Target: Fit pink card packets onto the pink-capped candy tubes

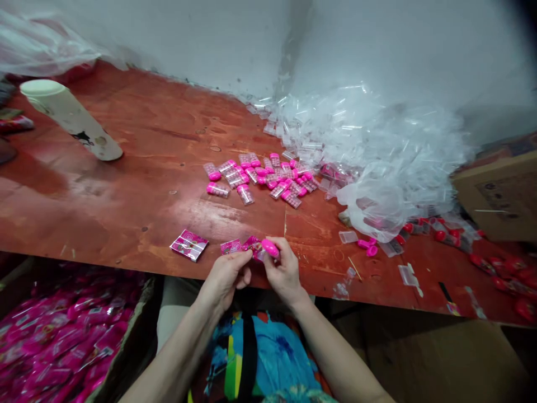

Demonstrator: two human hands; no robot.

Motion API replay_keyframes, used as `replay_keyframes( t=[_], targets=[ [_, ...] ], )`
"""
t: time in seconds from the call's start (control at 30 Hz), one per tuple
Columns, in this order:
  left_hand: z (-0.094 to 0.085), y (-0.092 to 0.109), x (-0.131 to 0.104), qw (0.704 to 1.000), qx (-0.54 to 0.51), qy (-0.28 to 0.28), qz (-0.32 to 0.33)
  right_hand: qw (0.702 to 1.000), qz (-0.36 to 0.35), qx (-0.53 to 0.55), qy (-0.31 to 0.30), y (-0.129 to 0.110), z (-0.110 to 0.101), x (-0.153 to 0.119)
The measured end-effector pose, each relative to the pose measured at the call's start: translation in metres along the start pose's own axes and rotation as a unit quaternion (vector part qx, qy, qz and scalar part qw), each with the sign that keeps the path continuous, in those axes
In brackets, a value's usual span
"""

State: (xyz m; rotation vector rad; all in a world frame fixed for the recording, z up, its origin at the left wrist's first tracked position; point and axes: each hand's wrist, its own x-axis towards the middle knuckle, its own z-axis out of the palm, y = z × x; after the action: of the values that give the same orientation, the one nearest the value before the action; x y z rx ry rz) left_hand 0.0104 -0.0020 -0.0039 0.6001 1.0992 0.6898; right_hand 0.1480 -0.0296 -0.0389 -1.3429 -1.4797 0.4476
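Near the front edge of the red table (pixel 126 207), my right hand (pixel 285 268) is closed around a small container with a bright pink cap (pixel 270 248). My left hand (pixel 229 275) pinches a shiny pink printed wrapper (pixel 251 244) against the container's left side. Another piece of printed pink material (pixel 230 247) lies just beyond my left fingers. To the left rests a small stack of pink printed wrappers (pixel 189 244). Farther back is a loose group of clear containers with pink caps and small pink balls inside (pixel 245 194).
A pale green bottle (pixel 78 120) stands at the back left. Clear empty containers (pixel 361 140) are heaped at the back right, beside a cardboard box (pixel 499 193). Red-capped pieces (pixel 512 274) lie far right. A bin of pink packs (pixel 67 341) is below left.
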Motion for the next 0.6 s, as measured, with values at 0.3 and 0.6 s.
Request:
replay_keyframes(
  t=[0.3,0.6],
  targets=[
    [0.0,-0.002,0.005,0.996,-0.074,0.042,0.001,0.907,0.275,0.319,0.02,-0.011,-0.007,0.005],
    [0.005,-0.005,0.004,0.995,-0.089,0.002,0.038,0.892,0.322,0.314,-0.045,-0.018,0.002,-0.019]
  ],
)
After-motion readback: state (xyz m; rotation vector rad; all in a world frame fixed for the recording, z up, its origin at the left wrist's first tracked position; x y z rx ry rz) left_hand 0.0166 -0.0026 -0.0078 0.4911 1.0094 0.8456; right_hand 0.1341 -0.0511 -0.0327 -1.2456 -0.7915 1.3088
